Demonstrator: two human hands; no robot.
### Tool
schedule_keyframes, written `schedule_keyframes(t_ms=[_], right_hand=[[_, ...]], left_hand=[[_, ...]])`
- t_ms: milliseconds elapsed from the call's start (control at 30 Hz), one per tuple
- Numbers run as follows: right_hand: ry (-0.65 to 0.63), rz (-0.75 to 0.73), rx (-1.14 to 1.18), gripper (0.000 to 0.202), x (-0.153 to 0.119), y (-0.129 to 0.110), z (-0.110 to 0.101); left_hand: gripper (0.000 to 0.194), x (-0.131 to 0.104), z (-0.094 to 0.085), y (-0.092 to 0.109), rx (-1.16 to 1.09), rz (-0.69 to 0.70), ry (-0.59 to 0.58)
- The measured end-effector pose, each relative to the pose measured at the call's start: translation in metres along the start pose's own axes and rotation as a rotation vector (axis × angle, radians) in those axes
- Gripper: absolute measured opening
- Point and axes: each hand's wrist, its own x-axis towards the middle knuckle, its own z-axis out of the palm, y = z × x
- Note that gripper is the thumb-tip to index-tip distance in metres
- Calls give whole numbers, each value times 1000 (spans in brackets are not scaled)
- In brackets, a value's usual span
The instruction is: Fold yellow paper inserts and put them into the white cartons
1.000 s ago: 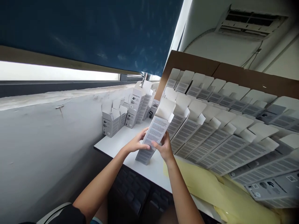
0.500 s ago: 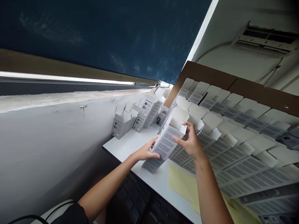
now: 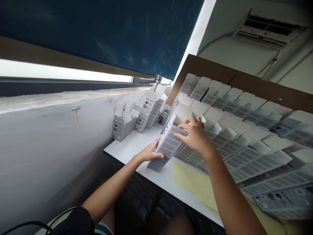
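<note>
A tall printed cardboard box [image 3: 168,140] stands tilted near the table's front edge, its top flap raised. My left hand [image 3: 152,151] is wrapped around its lower left side, thumb across the printed panel. At the upper edge, my right hand [image 3: 192,133] grips the box with its thumb on the front panel and its fingers curled over the opening. Those fingers hide part of the opening, so the inside cannot be seen. Close behind are rows of similar boxes [image 3: 234,163] with their top flaps up.
More open boxes [image 3: 119,129] stand at the table's far left end by the wall [image 3: 49,147]. Yellow sheets [image 3: 188,178] lie on the white table [image 3: 132,147] along the front of the rows. A brown board [image 3: 207,68] rises behind the boxes.
My right hand has moved from the box's upper right side to over its top opening. My left hand keeps its hold. The whole view has shifted slightly.
</note>
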Motion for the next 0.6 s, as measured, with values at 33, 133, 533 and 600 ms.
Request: schedule_keyframes(t_ms=[33, 133, 533, 600], right_hand=[[-23, -29, -16, 17, 1, -1, 0], [-15, -78, -72, 13, -2, -7, -2], [77, -25, -98, 8, -25, -27, -13], [106, -29, -74, 8, -28, -30, -10]], left_hand=[[116, -1, 1, -1, -1, -3, 6], [112, -2, 2, -4, -3, -17, 15], [92, -7, 10, 0, 67, -30, 69], [86, -8, 11, 1, 74, -34, 83]])
